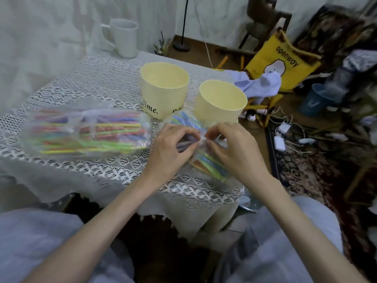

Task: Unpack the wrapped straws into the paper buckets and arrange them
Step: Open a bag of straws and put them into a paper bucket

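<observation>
Both hands, left [170, 145] and right [228, 144], pinch straw pack [206, 160] wrap; second pack [85, 132] left, two buckets [164, 88] [221, 101] behind.

On the table [85, 78], two buckets [164, 89] [221, 101] stand side by side, a mug [124, 37] behind (far corner), one straw bundle [85, 131] left of another [204, 152].

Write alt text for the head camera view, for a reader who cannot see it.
A person's left hand and right hand pinch the tied middle of a clear bag of coloured straws on a lace-covered table. Two empty yellow paper buckets stand behind; a second straw bag lies to the left.
</observation>
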